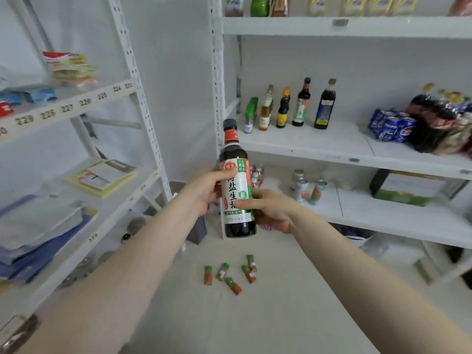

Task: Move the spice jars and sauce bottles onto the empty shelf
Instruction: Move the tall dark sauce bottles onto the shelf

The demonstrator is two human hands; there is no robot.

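Observation:
Both hands hold a dark soy sauce bottle (237,180) upright in mid-air, in front of the shelf post. My left hand (204,190) wraps its left side at the label; my right hand (265,209) grips the lower right side. On the middle shelf (306,144) stand several sauce bottles (302,103) in a row near its left end, with a small jar (248,127) at the far left. Several small green-capped spice jars (231,273) lie on the floor below my hands.
Blue cans (390,127) and wrapped cola bottles (439,123) fill the middle shelf's right end. The lower shelf (383,215) holds cans (305,187) and a box (408,187). A left rack (143,103) carries packets, papers and folders. Snacks line the top shelf.

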